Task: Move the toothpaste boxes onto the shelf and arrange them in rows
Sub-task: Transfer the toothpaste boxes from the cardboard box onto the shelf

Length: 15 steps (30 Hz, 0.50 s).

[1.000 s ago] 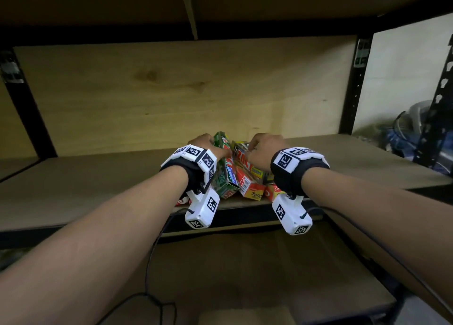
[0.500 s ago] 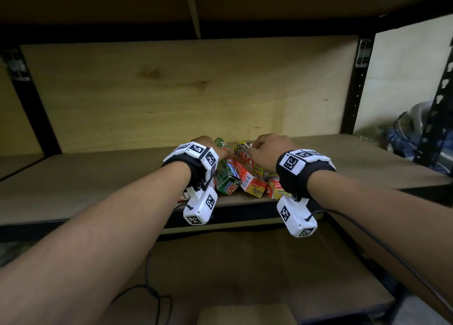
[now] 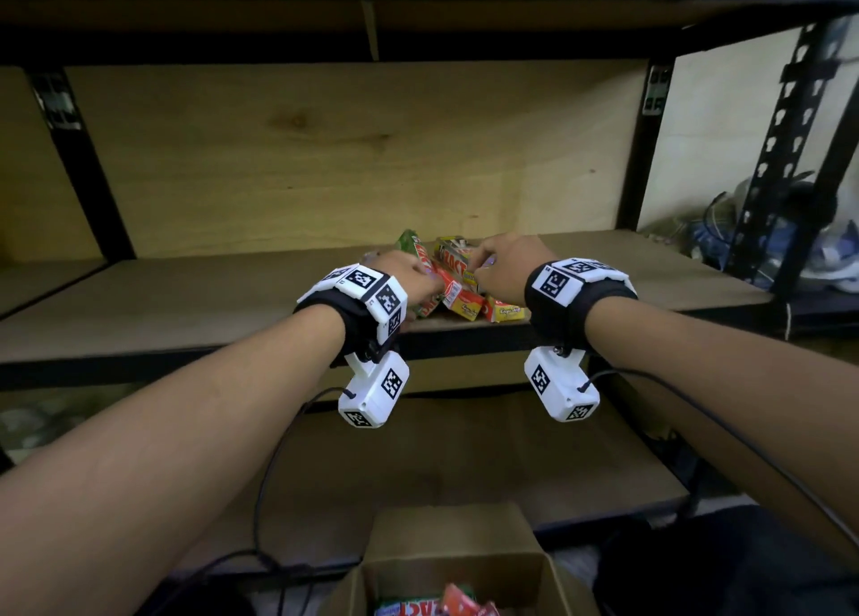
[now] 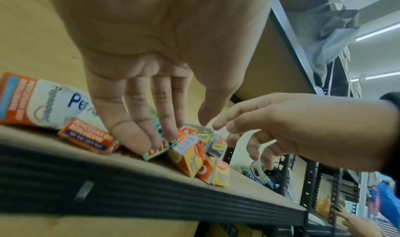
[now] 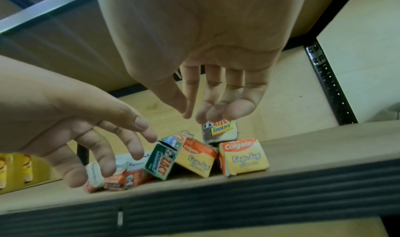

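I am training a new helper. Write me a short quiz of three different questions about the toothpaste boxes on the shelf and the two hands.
1. True or false: the toothpaste boxes on the shelf already stand in neat rows.
2. Which box lies on top of the others, under the right hand? A) the grey Smokers box B) a yellow Colgate box C) the green box
3. Fill in: more boxes wait in the cardboard ____ below the shelf.

Key
1. False: they lie in a tilted heap near the front edge.
2. A
3. box. The left hand reaches to the green box with straight fingers.
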### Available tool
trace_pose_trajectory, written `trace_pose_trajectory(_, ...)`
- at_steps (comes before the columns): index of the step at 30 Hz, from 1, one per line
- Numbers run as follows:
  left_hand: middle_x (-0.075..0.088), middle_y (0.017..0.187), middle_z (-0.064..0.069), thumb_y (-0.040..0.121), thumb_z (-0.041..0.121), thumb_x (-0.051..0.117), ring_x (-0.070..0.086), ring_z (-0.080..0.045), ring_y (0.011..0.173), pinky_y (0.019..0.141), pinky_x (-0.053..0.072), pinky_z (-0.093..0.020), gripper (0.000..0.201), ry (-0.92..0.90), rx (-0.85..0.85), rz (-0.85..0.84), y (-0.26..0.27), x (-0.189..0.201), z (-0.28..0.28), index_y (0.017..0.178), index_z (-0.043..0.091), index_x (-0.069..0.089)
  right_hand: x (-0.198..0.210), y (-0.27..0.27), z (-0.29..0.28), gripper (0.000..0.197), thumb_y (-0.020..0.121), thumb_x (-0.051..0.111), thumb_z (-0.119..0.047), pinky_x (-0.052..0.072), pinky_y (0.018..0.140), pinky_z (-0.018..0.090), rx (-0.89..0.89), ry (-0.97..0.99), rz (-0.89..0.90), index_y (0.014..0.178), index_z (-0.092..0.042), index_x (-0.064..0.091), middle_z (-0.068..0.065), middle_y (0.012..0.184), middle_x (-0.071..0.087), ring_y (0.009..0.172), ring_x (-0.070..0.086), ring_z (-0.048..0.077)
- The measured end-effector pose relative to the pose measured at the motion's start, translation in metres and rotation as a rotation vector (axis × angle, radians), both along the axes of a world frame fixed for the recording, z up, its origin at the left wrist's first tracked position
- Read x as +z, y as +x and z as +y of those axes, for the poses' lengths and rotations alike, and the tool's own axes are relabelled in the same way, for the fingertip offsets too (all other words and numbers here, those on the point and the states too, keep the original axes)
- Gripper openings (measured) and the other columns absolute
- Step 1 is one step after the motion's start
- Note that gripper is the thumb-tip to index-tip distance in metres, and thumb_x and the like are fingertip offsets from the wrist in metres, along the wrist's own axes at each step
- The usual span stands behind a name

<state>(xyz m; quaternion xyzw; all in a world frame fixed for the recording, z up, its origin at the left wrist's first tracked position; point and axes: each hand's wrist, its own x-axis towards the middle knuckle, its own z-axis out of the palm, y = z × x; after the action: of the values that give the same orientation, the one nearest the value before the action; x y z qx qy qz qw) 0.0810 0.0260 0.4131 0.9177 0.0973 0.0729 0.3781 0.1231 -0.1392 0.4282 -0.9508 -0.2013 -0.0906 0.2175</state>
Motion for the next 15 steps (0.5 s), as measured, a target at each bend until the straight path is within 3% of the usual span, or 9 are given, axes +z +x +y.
trace_pose_trajectory(2,0.072,0.086,-0.006,0.089,0.034,0.065,0.063,-0.027,0.064,0.069,0.061,-0.043,0.027,-0.069,-0.024,0.048,-0.012,-0.010,-0.008,0.100,0.009,0.068,-0.008,-0.011,-0.002,0.023,0.088,0.054,-0.022,0.051,0.071,0.026,0.010,-0.012,0.002,0.096,-0.030,0.074,-0.005,0.090,0.063,0.081,0.063,0.018)
trace_pose_trajectory(5,0.072,0.087,-0.008,0.091,0.033,0.064,0.062,-0.027,0.064,0.065,0.056,-0.036,0.027,-0.043,-0.065,0.132,-0.024,-0.027,-0.017,0.105,0.010,0.066,-0.026,-0.021,-0.002,0.025,0.089,0.053,-0.020,0.048,0.069,0.025,0.039,-0.036,0.046,0.098,-0.031,0.074,-0.007,0.091,0.061,0.077,0.057,0.016)
trace_pose_trajectory(9,0.074,0.089,-0.002,0.089,0.039,0.065,0.072,-0.026,0.075,0.074,0.061,-0.037,0.029,0.027,-0.107,0.190,-0.026,-0.054,-0.022,0.102,0.014,0.068,-0.052,-0.024,-0.003,0.022,0.088,0.054,-0.019,0.055,0.052,0.027,0.056,-0.025,0.123,0.091,-0.033,0.071,-0.006,0.083,0.064,0.063,0.064,0.017)
trace_pose_trajectory(11,0.075,0.092,-0.002,0.089,0.041,0.065,0.074,-0.026,0.083,0.076,0.061,-0.037,0.030,0.108,-0.146,0.235,-0.025,-0.070,-0.024,0.102,0.015,0.068,-0.068,-0.023,-0.005,0.019,0.091,0.054,-0.020,0.061,0.054,0.033,0.093,-0.039,0.188,0.093,-0.031,0.069,-0.004,0.085,0.068,0.065,0.070,0.021)
trace_pose_trajectory(15,0.074,0.092,-0.002,0.090,0.037,0.064,0.074,-0.028,0.085,0.067,0.059,-0.032,0.027,0.135,-0.163,0.332,-0.020,-0.105,-0.021,0.107,0.016,0.065,-0.101,-0.019,-0.006,0.021,0.091,0.052,-0.019,0.062,0.057,0.042,0.122,-0.064,0.302,0.090,-0.032,0.069,0.000,0.090,0.069,0.071,0.072,0.025)
